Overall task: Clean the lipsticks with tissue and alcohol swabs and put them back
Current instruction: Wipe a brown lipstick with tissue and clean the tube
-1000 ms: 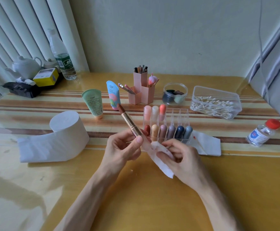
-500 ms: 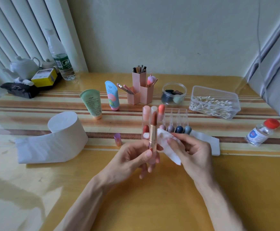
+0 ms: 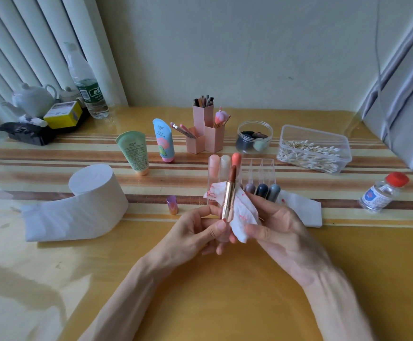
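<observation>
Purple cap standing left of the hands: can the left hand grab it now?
Likely not yet. Nothing lies between the left hand and the purple cap, but that hand grips the lipstick.

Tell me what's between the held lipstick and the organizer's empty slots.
The stained tissue in the right hand lies just behind the lipstick, and front-row lipsticks stand before the organizer's empty back slots, which look open above.

The gold-cased brown lipstick [image 3: 228,203], tilted leftward a second ago, now stands upright in the left hand [image 3: 200,230]; the right hand [image 3: 274,225] has brought the red-stained white tissue [image 3: 246,210] against its case.
</observation>
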Action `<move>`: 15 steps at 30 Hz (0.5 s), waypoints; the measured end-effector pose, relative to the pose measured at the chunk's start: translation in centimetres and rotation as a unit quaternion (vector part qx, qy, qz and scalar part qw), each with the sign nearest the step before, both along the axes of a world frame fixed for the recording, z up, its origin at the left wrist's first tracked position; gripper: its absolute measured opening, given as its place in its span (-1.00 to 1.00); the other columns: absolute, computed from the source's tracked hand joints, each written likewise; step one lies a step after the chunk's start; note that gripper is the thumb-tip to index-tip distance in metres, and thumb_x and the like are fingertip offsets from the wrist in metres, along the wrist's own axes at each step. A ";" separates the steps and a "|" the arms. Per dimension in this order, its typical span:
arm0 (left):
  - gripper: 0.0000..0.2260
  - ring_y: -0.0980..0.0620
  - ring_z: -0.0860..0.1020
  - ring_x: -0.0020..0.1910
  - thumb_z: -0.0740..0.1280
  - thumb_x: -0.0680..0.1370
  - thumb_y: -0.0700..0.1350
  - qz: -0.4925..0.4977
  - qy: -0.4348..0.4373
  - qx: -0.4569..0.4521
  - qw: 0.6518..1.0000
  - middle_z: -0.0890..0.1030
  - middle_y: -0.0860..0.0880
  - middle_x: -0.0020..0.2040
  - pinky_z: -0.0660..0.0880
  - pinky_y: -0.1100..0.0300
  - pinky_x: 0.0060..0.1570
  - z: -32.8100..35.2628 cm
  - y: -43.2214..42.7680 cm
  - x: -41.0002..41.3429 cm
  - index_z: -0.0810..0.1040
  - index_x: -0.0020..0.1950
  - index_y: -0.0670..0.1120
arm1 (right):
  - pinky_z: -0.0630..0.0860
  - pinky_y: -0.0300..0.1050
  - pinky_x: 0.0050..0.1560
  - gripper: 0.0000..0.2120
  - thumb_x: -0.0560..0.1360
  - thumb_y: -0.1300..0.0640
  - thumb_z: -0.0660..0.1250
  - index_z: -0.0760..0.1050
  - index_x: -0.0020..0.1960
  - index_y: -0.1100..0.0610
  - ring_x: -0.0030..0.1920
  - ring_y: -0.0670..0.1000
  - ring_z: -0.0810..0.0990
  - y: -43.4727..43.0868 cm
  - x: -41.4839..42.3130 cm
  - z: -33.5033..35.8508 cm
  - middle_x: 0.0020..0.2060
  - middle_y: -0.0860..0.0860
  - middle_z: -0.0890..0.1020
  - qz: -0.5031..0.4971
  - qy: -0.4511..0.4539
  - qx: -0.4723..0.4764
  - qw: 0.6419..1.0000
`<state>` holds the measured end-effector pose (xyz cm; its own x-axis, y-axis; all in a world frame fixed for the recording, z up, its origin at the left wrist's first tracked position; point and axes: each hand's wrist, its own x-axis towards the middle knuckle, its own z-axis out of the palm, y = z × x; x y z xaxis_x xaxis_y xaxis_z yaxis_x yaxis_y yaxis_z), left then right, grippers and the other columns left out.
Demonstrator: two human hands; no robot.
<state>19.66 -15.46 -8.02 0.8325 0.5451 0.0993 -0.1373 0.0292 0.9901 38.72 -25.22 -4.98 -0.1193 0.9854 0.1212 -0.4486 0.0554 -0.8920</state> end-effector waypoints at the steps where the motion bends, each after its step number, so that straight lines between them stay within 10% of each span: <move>1: -0.66 0.02 0.54 -0.36 0.25 0.67 -0.11 0.004 -0.003 -0.007 1.000 0.68 -0.02 -0.17 0.35 0.25 -0.43 -0.1 0.0 0.0 0.39 0.16 -0.42 | 0.60 0.08 0.11 -0.51 0.56 0.44 0.30 0.45 0.48 0.34 0.04 0.22 0.64 0.1 0.1 -0.2 0.24 0.42 0.58 -0.007 -0.004 -0.003 1.000; 11: -0.71 0.02 0.38 -0.36 0.16 0.71 -0.14 -0.022 0.008 0.040 0.999 0.51 0.03 -0.29 0.36 0.23 -0.37 0.7 -0.4 0.1 0.57 -0.03 -0.29 | 0.59 0.18 0.09 -0.76 0.53 0.12 0.47 0.72 0.12 0.23 -0.19 0.29 0.64 0.8 -0.8 -1.6 0.02 0.39 0.68 -0.152 -0.082 -0.020 0.985; 15: -0.68 -0.01 0.31 -0.34 0.12 0.74 -0.12 -0.038 0.000 0.017 0.999 0.34 -0.27 -0.30 0.35 0.21 -0.33 0.6 -0.4 0.1 0.57 -0.09 -0.17 | 0.51 0.13 0.13 -0.79 0.64 0.09 0.39 0.69 0.06 0.24 -0.10 0.52 0.52 0.7 -1.3 -1.9 0.00 0.49 0.62 -0.141 -0.090 -0.020 0.986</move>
<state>19.79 -15.84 -7.37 0.8710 0.4772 0.1163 -0.1350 0.0049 0.9908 37.45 -24.52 -6.87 0.1444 0.9860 0.0829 -0.2541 0.1179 -0.9600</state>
